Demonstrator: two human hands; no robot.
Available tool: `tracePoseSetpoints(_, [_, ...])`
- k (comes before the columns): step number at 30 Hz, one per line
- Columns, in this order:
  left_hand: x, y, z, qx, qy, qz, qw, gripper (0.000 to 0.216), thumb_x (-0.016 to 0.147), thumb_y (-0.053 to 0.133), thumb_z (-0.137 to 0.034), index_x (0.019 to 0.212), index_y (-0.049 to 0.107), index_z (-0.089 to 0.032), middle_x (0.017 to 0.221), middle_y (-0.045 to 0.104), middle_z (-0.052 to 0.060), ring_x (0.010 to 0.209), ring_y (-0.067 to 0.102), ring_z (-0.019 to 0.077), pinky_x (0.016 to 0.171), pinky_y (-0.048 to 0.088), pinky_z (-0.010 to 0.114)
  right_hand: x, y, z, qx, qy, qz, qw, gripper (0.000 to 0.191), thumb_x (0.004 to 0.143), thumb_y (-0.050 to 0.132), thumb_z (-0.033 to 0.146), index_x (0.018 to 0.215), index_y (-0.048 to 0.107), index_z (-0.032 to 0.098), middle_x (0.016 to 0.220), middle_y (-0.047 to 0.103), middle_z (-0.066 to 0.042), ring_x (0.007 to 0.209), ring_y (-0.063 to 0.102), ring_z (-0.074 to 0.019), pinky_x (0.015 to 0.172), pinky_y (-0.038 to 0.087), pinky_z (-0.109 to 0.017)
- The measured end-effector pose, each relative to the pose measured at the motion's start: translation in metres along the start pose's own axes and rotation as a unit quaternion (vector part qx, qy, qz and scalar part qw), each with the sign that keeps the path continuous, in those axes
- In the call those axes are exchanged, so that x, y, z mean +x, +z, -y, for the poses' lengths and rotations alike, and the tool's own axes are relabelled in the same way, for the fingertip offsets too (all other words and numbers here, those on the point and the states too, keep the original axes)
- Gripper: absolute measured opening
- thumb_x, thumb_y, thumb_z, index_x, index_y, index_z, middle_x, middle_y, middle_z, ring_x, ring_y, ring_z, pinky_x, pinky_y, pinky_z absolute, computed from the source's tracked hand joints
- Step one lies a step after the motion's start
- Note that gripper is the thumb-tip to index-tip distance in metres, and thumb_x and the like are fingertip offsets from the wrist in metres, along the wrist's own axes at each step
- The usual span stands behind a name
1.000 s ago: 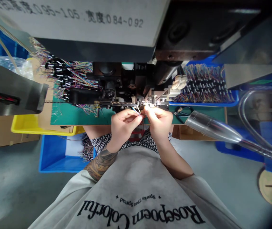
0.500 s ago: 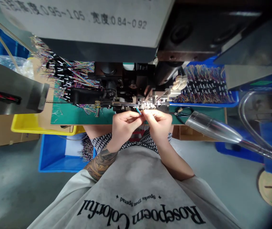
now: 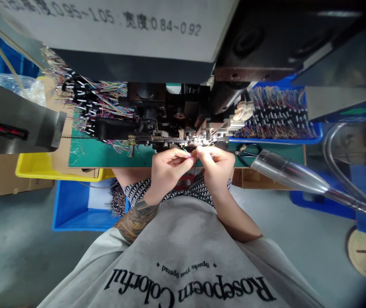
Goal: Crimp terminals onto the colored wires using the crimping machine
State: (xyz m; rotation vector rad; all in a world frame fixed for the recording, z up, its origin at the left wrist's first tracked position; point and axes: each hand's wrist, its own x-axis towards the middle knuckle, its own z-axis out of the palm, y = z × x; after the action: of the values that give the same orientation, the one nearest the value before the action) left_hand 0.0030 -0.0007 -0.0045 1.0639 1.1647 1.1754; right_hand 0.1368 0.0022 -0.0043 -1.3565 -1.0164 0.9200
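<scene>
Close in front of the crimping machine (image 3: 179, 113), my two hands work side by side. My left hand (image 3: 169, 167) is closed in a pinch on thin coloured wires (image 3: 186, 151), whose ends poke out above the fingertips. My right hand (image 3: 215, 164) is pinched too, its thumb and forefinger beside the wires, just below the lit metal head of the machine. The fingers hide most of the wires, and what lies in the right fingertips is too small to make out. A strip of metal terminals (image 3: 166, 139) runs into the machine from the left.
Bundles of wires lie heaped at the left (image 3: 88, 100), and more fill a blue tray (image 3: 274, 140) at the right. A clear-tipped lamp or nozzle (image 3: 290, 172) and black-handled scissors (image 3: 247, 153) are right of my hands. A yellow tray (image 3: 57, 171) and a blue bin (image 3: 73, 224) stand left.
My right hand has shifted slightly to the right. The wire ends above my left fingertips show at a different angle, while my left hand stays nearly in place.
</scene>
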Motion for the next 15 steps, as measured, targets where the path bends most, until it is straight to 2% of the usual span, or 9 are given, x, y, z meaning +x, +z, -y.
tracePoseSetpoints(6, [-0.0001,0.0007,0.0022,0.006,0.015,-0.006,1.000,0.012,0.078,0.086,-0.027,0.082,0.078,-0.019,0.085,0.081,0.004,0.080,0.079,0.0176,0.077,0.068,0.030,0.0037,0.0027,0.0007,0.004,0.013,-0.007,1.000,0.027,0.086,0.075,0.031,0.061,0.075,0.020,0.058,0.064,0.002,0.055,0.053,-0.0106,0.055,0.044,-0.026])
tracePoseSetpoints(11, [-0.0009,0.0019,0.0025,0.001,0.009,-0.008,1.000,0.014,0.077,0.087,-0.027,0.082,0.078,-0.019,0.086,0.082,0.004,0.080,0.080,0.0184,0.079,0.069,0.033,0.0030,0.0040,0.0006,-0.001,0.021,-0.014,1.000,0.022,0.086,0.076,0.033,0.068,0.079,0.021,0.058,0.064,0.002,0.057,0.056,-0.0115,0.058,0.047,-0.027])
tracePoseSetpoints(15, [-0.0012,0.0021,0.0023,0.000,0.000,-0.014,1.000,0.016,0.076,0.088,-0.029,0.081,0.077,-0.019,0.084,0.082,0.003,0.077,0.079,0.0176,0.076,0.068,0.031,0.0014,0.0034,-0.0017,0.004,0.024,0.026,0.999,0.024,0.088,0.074,0.036,0.070,0.081,0.021,0.059,0.066,0.001,0.060,0.060,-0.0130,0.061,0.050,-0.028])
